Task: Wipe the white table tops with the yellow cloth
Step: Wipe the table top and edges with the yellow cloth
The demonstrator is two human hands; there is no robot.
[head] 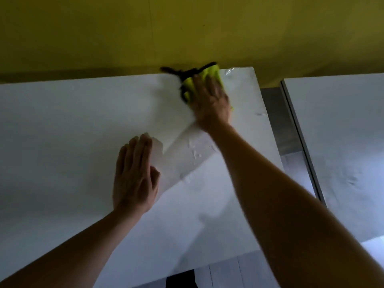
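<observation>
A yellow wall [187,28] backs two white table tops, the nearer and larger one [62,142] filling most of the view, the second [342,132] standing apart at three o'clock across a narrow gap.

The yellow cloth [204,76], edged in black, lies bunched on the larger top at about twelve o'clock, right at the far edge where the top meets the wall, near the far right corner. The right hand [211,102] lies on top of it, palm down, fingers fairly straight and pressed onto the cloth; the picture is blurred there, so whether any fingertip curls into the fabric cannot be told. Its bare forearm runs back toward five o'clock.

A wet streak with small droplets [195,153] slants across the top below that hand, from the wrist down toward the centre.

At the centre of the view the left hand [135,175] rests flat on the same top, fingers straight and close together, thumb tucked alongside, holding nothing. Its forearm leads off to seven o'clock.

At six o'clock, past the near edge, pale floorboards [228,273] show.
</observation>
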